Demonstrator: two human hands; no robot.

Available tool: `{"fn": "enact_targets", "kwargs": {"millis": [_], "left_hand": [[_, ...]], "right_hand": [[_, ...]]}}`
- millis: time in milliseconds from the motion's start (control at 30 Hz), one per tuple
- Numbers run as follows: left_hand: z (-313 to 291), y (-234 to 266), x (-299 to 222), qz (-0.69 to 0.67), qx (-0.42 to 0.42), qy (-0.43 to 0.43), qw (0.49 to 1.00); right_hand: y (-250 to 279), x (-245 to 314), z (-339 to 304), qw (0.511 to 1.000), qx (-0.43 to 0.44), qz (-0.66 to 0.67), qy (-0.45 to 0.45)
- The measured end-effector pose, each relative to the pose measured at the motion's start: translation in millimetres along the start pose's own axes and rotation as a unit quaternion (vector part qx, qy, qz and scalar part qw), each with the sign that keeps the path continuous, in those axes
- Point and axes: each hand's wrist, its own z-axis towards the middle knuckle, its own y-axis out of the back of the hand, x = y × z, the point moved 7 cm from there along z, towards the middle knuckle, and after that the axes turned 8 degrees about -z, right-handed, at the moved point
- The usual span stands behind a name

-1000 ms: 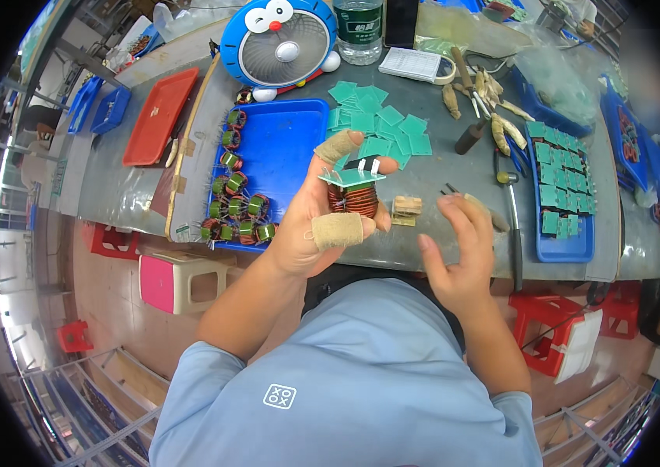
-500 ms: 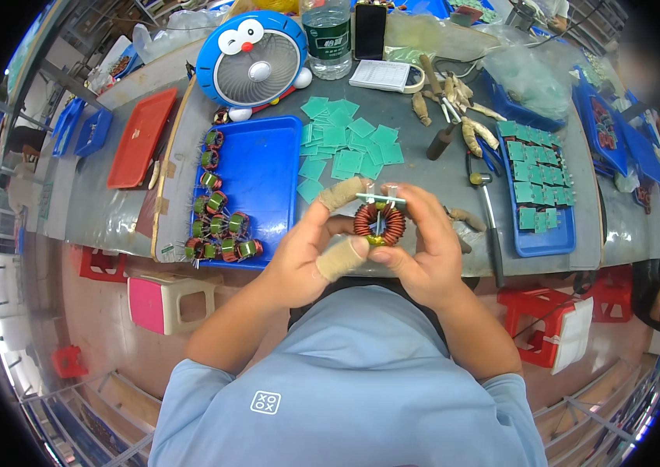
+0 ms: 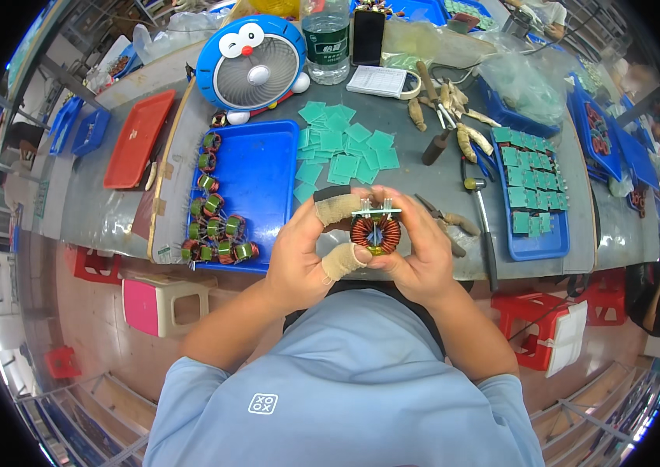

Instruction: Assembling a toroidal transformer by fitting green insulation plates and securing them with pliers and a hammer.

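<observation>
Between my two hands, above the near edge of the bench, is a copper-wound toroidal coil point(image 3: 375, 235) with a small green circuit board point(image 3: 377, 212) lying across its top. Wire leads stick up through the board. My left hand point(image 3: 314, 245), with tan wraps on its thumb and a finger, grips the coil and board from the left. My right hand point(image 3: 416, 241) closes on them from the right, its thumb at the coil's bottom. Beyond my hands lies a loose heap of green square boards point(image 3: 345, 142).
On the left, a blue tray point(image 3: 264, 171) holds several coils point(image 3: 213, 226). A blue tray point(image 3: 540, 247) of boarded coils stands right, beside a hammer point(image 3: 484, 222). Pliers point(image 3: 454, 222), a screwdriver point(image 3: 435, 146), a fan point(image 3: 256, 66), a water bottle point(image 3: 326, 47) and a phone point(image 3: 367, 37) also occupy the bench.
The coil and board have shifted slightly down and left in my hands, and the board is tilted to show more of the leads above it. Both hands keep their grip.
</observation>
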Motion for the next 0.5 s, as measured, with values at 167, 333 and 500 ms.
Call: {"fn": "enact_targets", "kwargs": {"millis": [167,333,500], "left_hand": [[3,-2,-1,-0.024,-0.021,0.002,0.999],[0,-8,4,-0.187,-0.005,0.064,0.980],[0,-8,20,-0.328,-0.053,0.119,0.936]], "right_hand": [[2,1,8,0.999,0.028,-0.013,-0.011],[4,0,3,0.999,0.009,-0.036,-0.032],[0,4,0,0.998,0.002,-0.044,0.040]]}}
